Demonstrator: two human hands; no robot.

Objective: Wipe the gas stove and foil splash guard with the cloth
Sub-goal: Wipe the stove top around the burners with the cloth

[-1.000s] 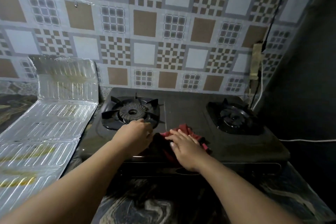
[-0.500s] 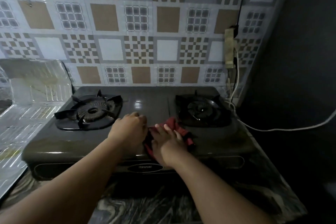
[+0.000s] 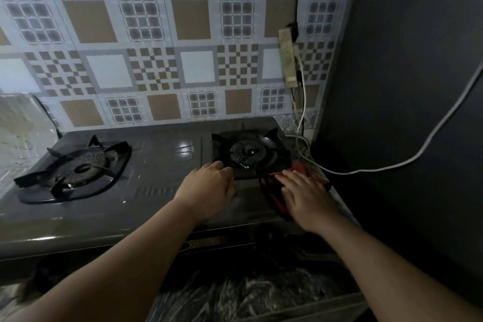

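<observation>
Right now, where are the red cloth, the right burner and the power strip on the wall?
red cloth (image 3: 274,195): head view, on the bare fold left of the pressing right hand.
right burner (image 3: 248,150): head view, on the round burner cap at its centre.
power strip (image 3: 288,57): head view, on the middle of its pale body.

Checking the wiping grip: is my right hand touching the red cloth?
Touching. The head view shows the right hand lying flat on the red cloth, fingers straight.

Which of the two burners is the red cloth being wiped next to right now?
The right burner, nearest the dark side wall. The red cloth lies at its front right under the right hand. The left burner sits far from it.
</observation>
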